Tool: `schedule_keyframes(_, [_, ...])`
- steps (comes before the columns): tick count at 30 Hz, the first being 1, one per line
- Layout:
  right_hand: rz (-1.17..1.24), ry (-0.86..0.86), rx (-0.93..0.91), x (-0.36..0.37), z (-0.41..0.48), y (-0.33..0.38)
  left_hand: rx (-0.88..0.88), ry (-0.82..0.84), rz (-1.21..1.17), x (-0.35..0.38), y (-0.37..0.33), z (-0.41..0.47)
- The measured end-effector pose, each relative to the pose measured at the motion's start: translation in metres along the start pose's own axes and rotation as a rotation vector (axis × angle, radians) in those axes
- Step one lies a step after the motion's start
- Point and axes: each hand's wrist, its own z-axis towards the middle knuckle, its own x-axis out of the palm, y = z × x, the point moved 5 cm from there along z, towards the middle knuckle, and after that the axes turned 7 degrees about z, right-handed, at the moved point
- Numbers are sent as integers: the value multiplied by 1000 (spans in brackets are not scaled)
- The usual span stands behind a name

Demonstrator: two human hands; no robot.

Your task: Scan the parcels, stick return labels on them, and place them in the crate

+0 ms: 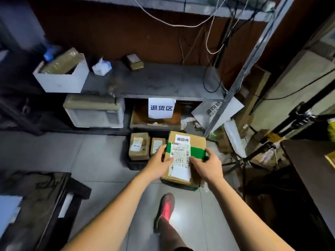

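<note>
With both hands on it, one cardboard box is the only parcel being held. The left hand grips its left edge, thumb on the shipping label. The right hand grips its right side, fingers wrapped over the green tape. Can't tell if the box is resting on something or lifted.

Counts on the box:
- 1 green tape band across the top
- 2 labels: the shipping label over the band, and a small white return label on the far end

Just left of the box: 2 small parcels, side by side, each with its own label. They sit in what looks like a dark low crate. The box's near left corner hides that crate's right end.

Beyond the box:
- 1 white paper sign hanging off the edge of a grey shelf
- on the shelf, far left of the box, 1 open white bin holding 1 wrapped parcel
- 1 little taped parcel at the shelf's back
- under the shelf, left of the box, 1 white foam case

On the near side of the box: 1 reddish shoe on the tile floor.
</note>
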Motion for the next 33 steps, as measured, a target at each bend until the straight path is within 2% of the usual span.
schedule_keyframes(9, [101, 186, 107, 135, 204, -35, -153, -144, 46, -50, 73, 190])
schedule_keyframes(12, [121, 255, 160, 188, 265, -56, -170, -151, 87, -64, 108, 253])
schedule_keyframes(16, [96, 264, 198, 253, 329, -95, -184, -133, 94, -72, 169, 323])
schedule_keyframes(26, [41, 287, 241, 377, 446, -192, -168, -118, 246, -70, 308, 463])
schedule_keyframes(33, [39, 259, 251, 422, 473, -225, -92, -151, 440, -77, 345, 503])
